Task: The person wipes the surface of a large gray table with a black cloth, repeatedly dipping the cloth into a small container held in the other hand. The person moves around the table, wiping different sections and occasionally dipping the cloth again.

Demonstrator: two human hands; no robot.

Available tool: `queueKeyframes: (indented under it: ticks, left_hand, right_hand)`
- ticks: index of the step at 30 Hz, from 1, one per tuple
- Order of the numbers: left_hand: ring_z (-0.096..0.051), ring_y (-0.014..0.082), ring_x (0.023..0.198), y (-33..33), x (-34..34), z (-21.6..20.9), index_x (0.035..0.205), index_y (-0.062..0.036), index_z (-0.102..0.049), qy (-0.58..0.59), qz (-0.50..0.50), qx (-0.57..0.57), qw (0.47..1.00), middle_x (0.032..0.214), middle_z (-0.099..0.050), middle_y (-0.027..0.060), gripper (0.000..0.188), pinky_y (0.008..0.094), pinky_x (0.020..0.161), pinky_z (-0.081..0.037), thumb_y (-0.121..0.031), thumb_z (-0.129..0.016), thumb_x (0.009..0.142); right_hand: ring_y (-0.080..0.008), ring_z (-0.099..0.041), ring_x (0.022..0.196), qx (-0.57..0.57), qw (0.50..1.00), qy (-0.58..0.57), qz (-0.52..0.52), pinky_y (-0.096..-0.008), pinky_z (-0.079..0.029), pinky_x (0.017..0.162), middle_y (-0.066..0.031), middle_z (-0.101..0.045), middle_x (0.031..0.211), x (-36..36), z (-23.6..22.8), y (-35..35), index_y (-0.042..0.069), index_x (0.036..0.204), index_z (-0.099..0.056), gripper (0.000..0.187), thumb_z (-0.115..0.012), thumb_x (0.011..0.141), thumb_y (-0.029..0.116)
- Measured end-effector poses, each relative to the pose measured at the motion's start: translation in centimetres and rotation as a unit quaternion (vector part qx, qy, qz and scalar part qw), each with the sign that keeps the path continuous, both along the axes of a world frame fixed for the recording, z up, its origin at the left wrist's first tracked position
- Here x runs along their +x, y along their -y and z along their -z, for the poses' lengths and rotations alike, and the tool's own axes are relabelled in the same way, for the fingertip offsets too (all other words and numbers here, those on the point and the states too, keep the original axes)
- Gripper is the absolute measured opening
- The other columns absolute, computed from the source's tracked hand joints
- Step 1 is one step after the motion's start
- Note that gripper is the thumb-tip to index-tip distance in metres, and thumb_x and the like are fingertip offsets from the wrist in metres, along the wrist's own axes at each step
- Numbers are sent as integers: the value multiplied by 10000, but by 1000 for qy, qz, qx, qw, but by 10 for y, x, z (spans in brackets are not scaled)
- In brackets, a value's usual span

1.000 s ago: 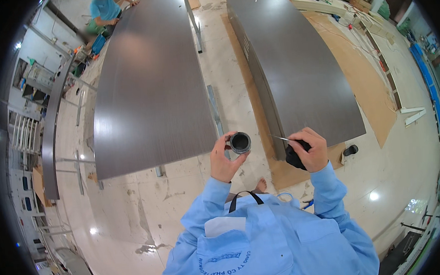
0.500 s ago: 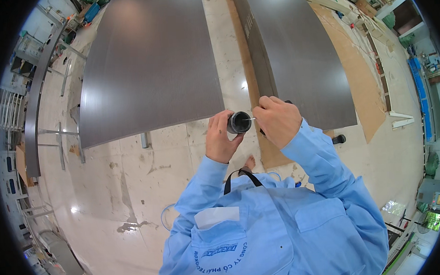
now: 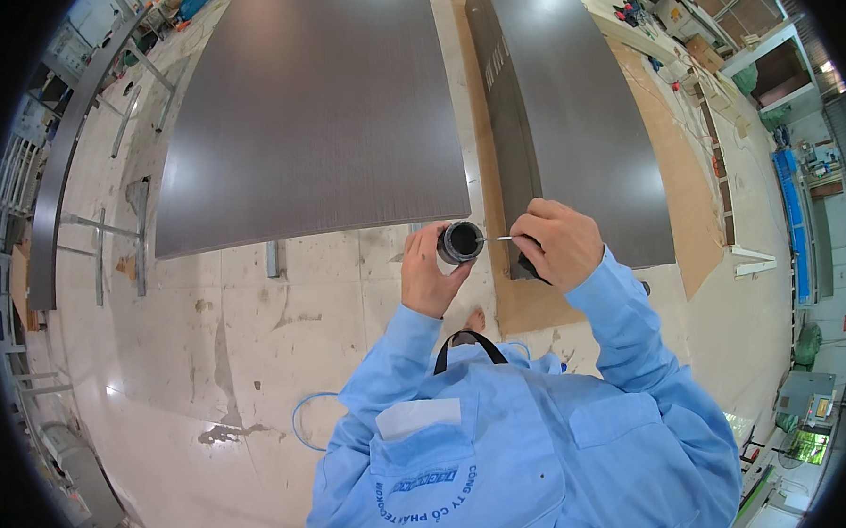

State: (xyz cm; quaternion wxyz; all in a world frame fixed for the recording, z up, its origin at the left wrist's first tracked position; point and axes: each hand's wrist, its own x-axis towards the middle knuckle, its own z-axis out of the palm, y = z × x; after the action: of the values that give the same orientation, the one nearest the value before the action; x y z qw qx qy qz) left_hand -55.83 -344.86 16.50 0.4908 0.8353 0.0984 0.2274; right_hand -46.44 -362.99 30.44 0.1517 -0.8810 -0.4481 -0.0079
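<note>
While the head camera is looking down, the left hand (image 3: 428,281) is holding a small round black container (image 3: 461,242) with an open mouth, and its fingers are clamping around the wall of it. This container is being held in the air, in front of the chest, and its mouth is facing upward to the camera. The right hand (image 3: 562,243) is standing just beside it, and its fingers are pinching a thin, straight, pale metal tool (image 3: 502,238). The tool is pointing to the left, and its tip is reaching the right side of the container's rim; whether it is touching, I cannot tell. Under the right hand a black object (image 3: 529,266) is showing partly, but its kind is hidden.

Beyond the left hand, a wide flat grey-brown panel (image 3: 308,127) is lying above the floor, and a grey metal leg (image 3: 272,259) is appearing below its near edge. Beyond the right hand, a long grey-brown box-shaped piece (image 3: 599,134) is resting over a brown sheet (image 3: 529,308). Between the forearms, a bare foot (image 3: 476,319) is showing on the pale, stained floor (image 3: 286,374). The person is wearing a light blue long-sleeved shirt (image 3: 516,458), and a white paper (image 3: 418,418) is sticking out from its pocket.
</note>
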Motion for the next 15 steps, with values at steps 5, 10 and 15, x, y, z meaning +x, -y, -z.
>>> queueKeyframes:
  ticks: [5, 10, 15]
  left_hand:
    - [-659, 282, 1085, -15, -3, 1, 1197, -60, -652, 9, 15, -23, 1000, 1182, -691, 105, 548, 393, 902, -557, -122, -909, 716]
    - [-665, 288, 1059, -32, -11, 4, 1197, -49, -650, 33, 21, -8, 999, 1166, -690, 110, 548, 390, 878, -562, -132, -910, 721]
    - [-670, 298, 1038, -55, -25, 10, 1223, -40, -643, 33, 26, -2, 999, 1160, -687, 123, 600, 390, 883, -559, -145, -921, 701]
  right_hand:
    - [-281, -671, 940, -24, 999, 0, 36, -405, -567, 755, -56, -636, 915, -7, -1, -15, 110, 906, -695, 43, -703, 904, 153]
    - [-298, -674, 906, -7, 999, 6, 39, -416, -565, 752, -69, -645, 893, -15, -7, -29, 108, 873, -697, 60, -691, 902, 161]
    - [-313, -676, 893, -3, 999, -14, 47, -432, -557, 750, -84, -654, 883, -27, -4, -46, 106, 861, -698, 81, -678, 899, 174]
